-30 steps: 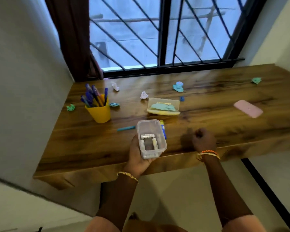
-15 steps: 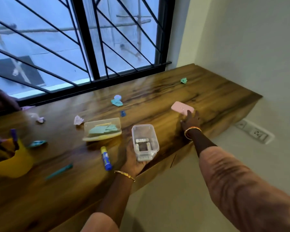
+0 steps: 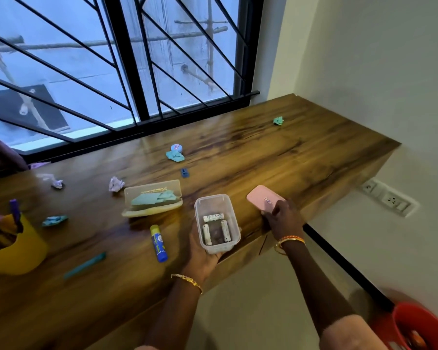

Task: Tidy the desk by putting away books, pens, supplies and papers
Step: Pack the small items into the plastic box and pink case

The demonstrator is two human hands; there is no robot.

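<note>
My left hand (image 3: 202,256) holds a clear plastic box (image 3: 216,223) from below, at the desk's front edge; three batteries lie inside it. My right hand (image 3: 282,218) grips the near end of a pink lid (image 3: 262,199) that lies flat on the wooden desk (image 3: 276,152). A blue and yellow glue stick (image 3: 158,239) and a teal pen cap (image 3: 85,265) lie left of the box. A yellow cup (image 3: 13,251) with pens stands at the far left.
A translucent case (image 3: 153,198) holding green paper sits mid-desk. Crumpled paper bits (image 3: 116,183), a green scrap (image 3: 278,120), a small round tape (image 3: 176,147) and a blue sharpener (image 3: 184,172) are scattered about. A red bin (image 3: 420,329) stands on the floor lower right. Wall sockets (image 3: 387,198) sit right.
The view has swung right. My right hand left the desk's front edge, reached the pink lid and now grips it. The clear box stays in my left hand.
</note>
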